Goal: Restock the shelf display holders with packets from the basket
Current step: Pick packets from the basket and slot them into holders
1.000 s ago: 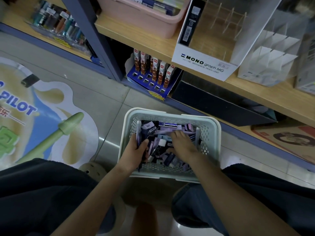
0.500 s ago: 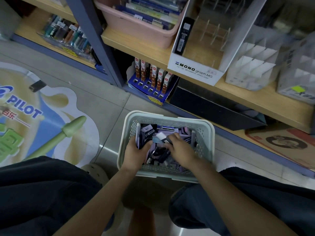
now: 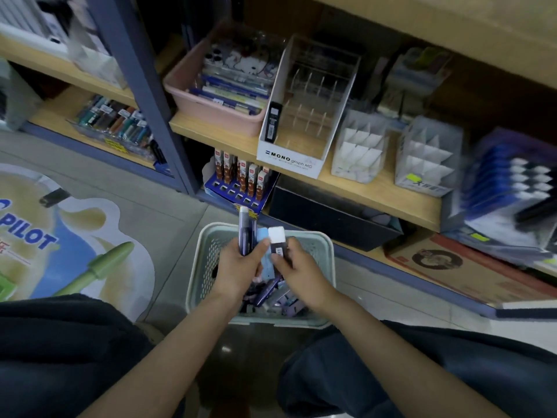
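Note:
A pale green perforated basket [image 3: 327, 276] stands on the floor between my knees, holding several purple and dark packets [image 3: 272, 297]. My left hand [image 3: 238, 267] is raised above it and grips a small stack of upright packets, dark purple and light blue [image 3: 246, 233]. My right hand [image 3: 301, 273] pinches a black packet with a white top [image 3: 277, 241] right beside that stack. On the shelf above stand a white MONO display holder [image 3: 291, 159] with clear dividers and two white divided holders [image 3: 358, 152], [image 3: 425, 158].
A pink tub [image 3: 211, 110] of stationery sits left of the MONO holder. A blue rack of brown-and-white packets [image 3: 241, 188] and a black box [image 3: 328, 218] stand on the bottom shelf behind the basket. A blue upright post [image 3: 141, 95] divides the shelves. A cardboard box [image 3: 470, 273] lies at the right.
Both hands have come up out of the basket with packets. The left hand now holds a stack upright and the right brings a black-and-white packet beside it. The view tilted up toward the shelf.

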Demonstrator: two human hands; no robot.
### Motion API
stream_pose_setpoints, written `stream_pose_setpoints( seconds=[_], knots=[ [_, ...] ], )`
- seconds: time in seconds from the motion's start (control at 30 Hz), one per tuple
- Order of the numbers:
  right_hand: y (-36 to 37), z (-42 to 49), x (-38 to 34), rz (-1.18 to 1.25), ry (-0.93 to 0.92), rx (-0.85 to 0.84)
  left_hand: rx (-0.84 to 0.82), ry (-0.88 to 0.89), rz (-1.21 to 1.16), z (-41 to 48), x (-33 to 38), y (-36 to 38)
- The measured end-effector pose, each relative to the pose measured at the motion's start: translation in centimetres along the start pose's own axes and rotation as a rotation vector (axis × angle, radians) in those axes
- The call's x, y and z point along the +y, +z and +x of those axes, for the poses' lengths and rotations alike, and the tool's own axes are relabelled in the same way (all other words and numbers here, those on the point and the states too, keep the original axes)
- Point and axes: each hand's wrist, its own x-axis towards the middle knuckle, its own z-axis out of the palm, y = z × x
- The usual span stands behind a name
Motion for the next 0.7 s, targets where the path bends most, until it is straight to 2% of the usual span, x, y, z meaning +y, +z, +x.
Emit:
stream_pose_setpoints(
  seconds=[0.07,0.2,0.27,0.53,0.6,0.7],
  knots=[
    [-1.4,-0.8,-0.7,-0.062,-0.032,0.040,-0.038,0.066,0.019,-0.7,1.3,0.6],
    [-6.1,-1.9,-2.9,-0.261,-0.216,0.178,-0.102,0.223,0.096,-2.3,4.8,1.5],
    [-9.1,-2.2,-3.9,-0.297,-0.230,0.276,-0.136,0.282,0.124,-2.8,6.6,1.9],
    [-19.7,-0.5,-3.4,-0.380,-0.166,0.784,-0.265,0.412,0.203,-2.9,11.9,4.7],
    [-21.1,0.3,-2.1,-0.435,-0.111,0.834,-0.291,0.424,0.228,-2.7,12.6,5.5],
    [-21.8,0.8,-0.6,-0.570,-0.007,0.767,-0.332,0.434,0.250,-2.3,13.2,6.5]
  ],
)
